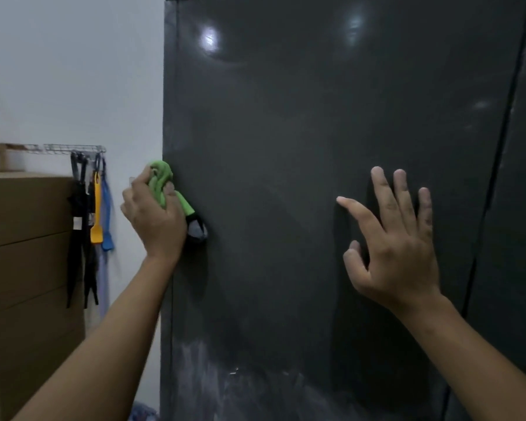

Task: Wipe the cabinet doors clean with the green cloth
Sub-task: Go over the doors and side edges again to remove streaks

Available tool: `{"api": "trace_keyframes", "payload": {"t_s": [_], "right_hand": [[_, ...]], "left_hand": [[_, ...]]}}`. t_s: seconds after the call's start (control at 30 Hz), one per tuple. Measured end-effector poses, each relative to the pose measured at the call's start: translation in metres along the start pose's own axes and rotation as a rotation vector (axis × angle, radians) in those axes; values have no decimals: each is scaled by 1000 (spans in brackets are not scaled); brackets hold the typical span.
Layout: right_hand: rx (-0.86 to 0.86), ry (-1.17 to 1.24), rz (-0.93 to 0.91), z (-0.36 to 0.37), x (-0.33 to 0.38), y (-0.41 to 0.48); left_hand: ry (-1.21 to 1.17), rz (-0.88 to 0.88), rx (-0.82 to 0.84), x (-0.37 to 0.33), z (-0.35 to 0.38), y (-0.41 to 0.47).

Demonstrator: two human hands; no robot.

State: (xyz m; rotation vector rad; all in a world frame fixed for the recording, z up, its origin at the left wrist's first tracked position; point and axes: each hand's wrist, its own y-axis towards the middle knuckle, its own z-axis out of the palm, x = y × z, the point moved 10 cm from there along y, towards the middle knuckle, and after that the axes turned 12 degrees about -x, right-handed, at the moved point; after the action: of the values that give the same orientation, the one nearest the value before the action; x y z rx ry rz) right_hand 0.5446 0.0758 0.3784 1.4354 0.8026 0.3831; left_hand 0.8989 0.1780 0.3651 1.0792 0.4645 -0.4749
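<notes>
A tall dark grey cabinet door (301, 132) fills most of the view, glossy, with pale dusty smears across its lower part. My left hand (154, 220) is closed around a bunched green cloth (160, 179) and presses it against the door's left edge; a black and grey end of the cloth hangs below my fingers. My right hand (392, 238) lies flat on the door with its fingers spread, holding nothing. A second dark door (523, 208) begins past a vertical gap at the far right.
A white wall (73, 71) stands left of the cabinet. A wire rack (73, 148) on it carries black straps, a yellow tool (96, 214) and a blue one (107, 220). Stacked brown cardboard boxes (28, 253) sit at the lower left.
</notes>
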Motion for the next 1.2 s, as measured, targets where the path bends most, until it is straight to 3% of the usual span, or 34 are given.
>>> {"api": "trace_keyframes", "payload": {"t_s": [0.13, 0.23, 0.47, 0.7, 0.9, 1.03, 1.2], "right_hand": [[-20, 11, 29, 1, 2, 1], [-42, 48, 59, 0, 2, 2], [-119, 191, 167, -8, -4, 2], [-174, 151, 215, -14, -8, 0], [-132, 10, 130, -10, -3, 1], [-89, -84, 39, -3, 1, -3], [22, -123, -141, 9, 17, -9]], "left_hand": [[-28, 70, 4, -23, 6, -16], [-115, 265, 74, -77, 20, -32], [-357, 644, 410, -185, 39, -115], [-457, 1064, 768, -154, 2, -236], [-463, 1204, 735, -123, -18, -230], [-387, 1009, 472, -122, -2, -147], [-167, 455, 289, -63, 18, -25]]}}
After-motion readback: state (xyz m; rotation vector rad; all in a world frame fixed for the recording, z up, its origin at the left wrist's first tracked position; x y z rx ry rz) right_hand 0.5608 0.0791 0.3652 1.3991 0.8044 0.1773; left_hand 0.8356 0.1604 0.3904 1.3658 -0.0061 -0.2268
